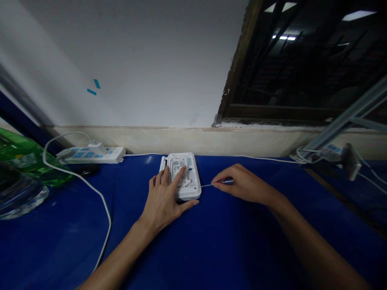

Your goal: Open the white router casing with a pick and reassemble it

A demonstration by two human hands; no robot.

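A small white router [184, 173] lies bottom-up on the blue table [211, 241], close to the wall. My left hand [165, 197] rests flat on it, fingers stretched out over its underside and thumb along its near edge. My right hand [242, 183] is closed in a pinch round a thin screwdriver [217, 183], whose metal shaft points left with its tip at the router's right edge.
A white power strip [90, 155] with a plugged-in adapter sits at the back left; its white cable [102, 201] loops across the table. A green bottle [24, 161] and glass dish [18, 193] stand far left. Cables and a metal frame [338, 133] crowd the right.
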